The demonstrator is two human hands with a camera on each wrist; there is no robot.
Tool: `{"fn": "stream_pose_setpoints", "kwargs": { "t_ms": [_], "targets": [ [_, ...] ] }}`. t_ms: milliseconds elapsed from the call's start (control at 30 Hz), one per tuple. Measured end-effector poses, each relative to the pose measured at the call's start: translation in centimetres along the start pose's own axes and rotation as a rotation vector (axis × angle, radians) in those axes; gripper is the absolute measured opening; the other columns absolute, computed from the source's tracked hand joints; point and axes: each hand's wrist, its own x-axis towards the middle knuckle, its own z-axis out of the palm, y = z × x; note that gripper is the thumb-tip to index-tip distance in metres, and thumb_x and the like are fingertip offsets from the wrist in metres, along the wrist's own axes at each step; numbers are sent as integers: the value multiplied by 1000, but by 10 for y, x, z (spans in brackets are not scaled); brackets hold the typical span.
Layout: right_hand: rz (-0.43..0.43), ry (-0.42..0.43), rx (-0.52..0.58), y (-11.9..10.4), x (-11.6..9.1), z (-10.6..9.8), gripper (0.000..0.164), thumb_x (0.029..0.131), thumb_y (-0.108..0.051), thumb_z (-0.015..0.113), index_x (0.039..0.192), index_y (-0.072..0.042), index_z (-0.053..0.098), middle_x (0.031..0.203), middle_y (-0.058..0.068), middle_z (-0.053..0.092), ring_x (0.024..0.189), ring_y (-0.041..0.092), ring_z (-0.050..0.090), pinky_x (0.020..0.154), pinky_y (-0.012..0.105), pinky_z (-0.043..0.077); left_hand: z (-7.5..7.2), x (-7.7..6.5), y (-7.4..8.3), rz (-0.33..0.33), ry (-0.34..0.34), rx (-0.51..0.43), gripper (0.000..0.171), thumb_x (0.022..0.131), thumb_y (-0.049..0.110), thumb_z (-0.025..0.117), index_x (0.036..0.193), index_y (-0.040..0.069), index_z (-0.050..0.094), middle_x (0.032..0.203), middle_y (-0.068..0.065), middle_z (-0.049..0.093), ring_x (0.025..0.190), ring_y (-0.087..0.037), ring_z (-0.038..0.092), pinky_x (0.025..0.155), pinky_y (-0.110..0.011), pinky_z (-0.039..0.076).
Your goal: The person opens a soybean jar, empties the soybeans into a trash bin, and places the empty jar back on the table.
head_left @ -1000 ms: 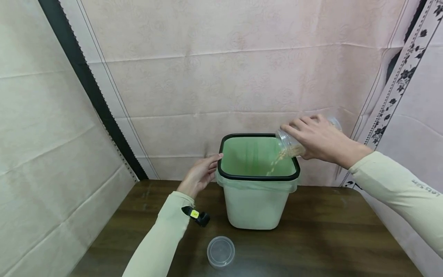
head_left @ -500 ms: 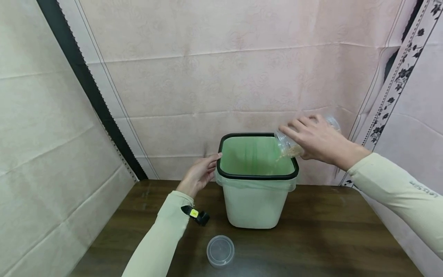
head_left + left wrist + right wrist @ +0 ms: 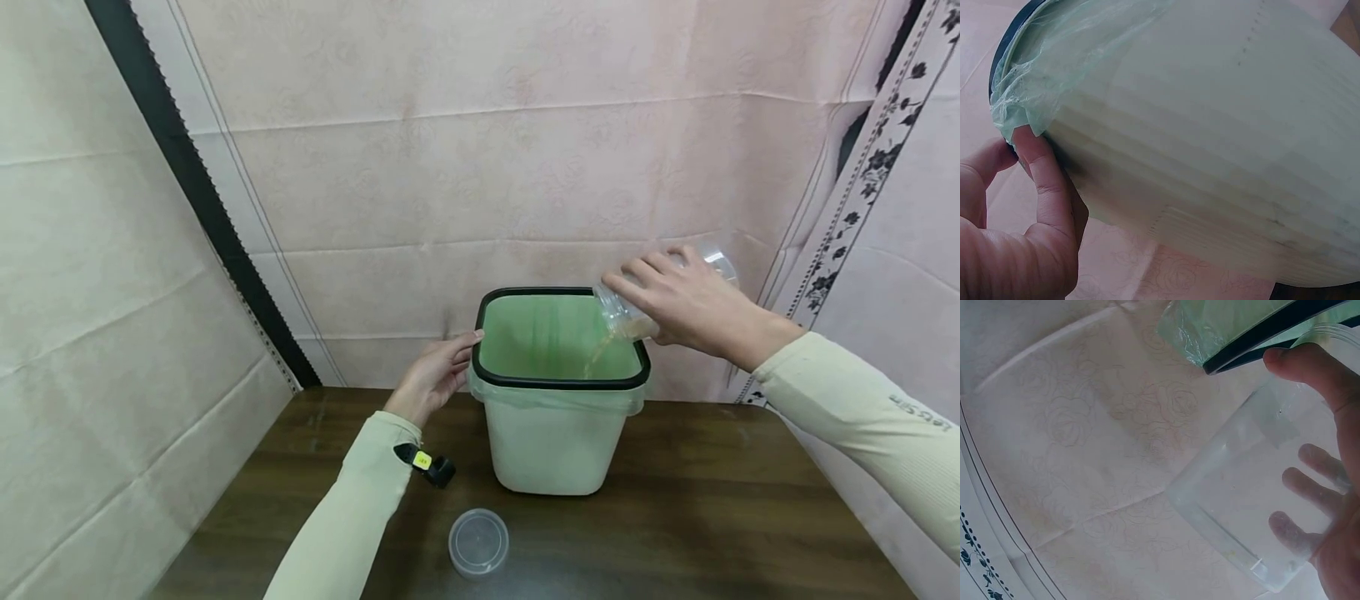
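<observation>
A pale green trash bin (image 3: 555, 446) with a black rim (image 3: 562, 384) and a thin green bag (image 3: 1079, 47) as liner stands upright on the table. My left hand (image 3: 433, 379) pinches the rim and bag edge at the bin's left side, thumb and fingers on either side of it in the left wrist view. Over the right side, my right hand (image 3: 686, 304) grips a clear plastic jar (image 3: 1241, 469), tilted mouth-down toward the inside. Small yellowish bits (image 3: 597, 354) fall from its mouth into the bin. The bin's bottom inside is hidden.
A round clear lid (image 3: 478, 542) lies on the dark wooden table (image 3: 712, 500) in front of the bin. Patterned cloth (image 3: 487, 183) hangs close behind the bin and along both sides. A black band with a small device (image 3: 425, 464) sits on the left wrist.
Fewer yellowish bits are left in the jar, and the falling stream is thinner. Both hands keep almost the same places; the jar stays tilted over the bin.
</observation>
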Motion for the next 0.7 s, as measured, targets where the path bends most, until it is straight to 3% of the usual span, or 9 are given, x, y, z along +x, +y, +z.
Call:
{"fn": "stream_pose_setpoints", "kwargs": {
  "t_ms": [433,700],
  "targets": [
    [-22,14,-25,0,-1,4,113,50,-30,108,146,-10,52,130,18,63,117,41,60,99,65,47,-2,2,-1,13,-11,-14,31,103,14,69,129,-2,65,93,-2,76,83,-10,73,75,-22,62],
    [-75,99,-86,7,5,-8,116,50,-34,107,147,-8,49,132,23,60,119,44,58,100,66,49,-1,1,0,1,-3,-12,38,104,14,70,136,-4,61,95,-3,76,84,-10,74,76,-22,62]
  ]
}}
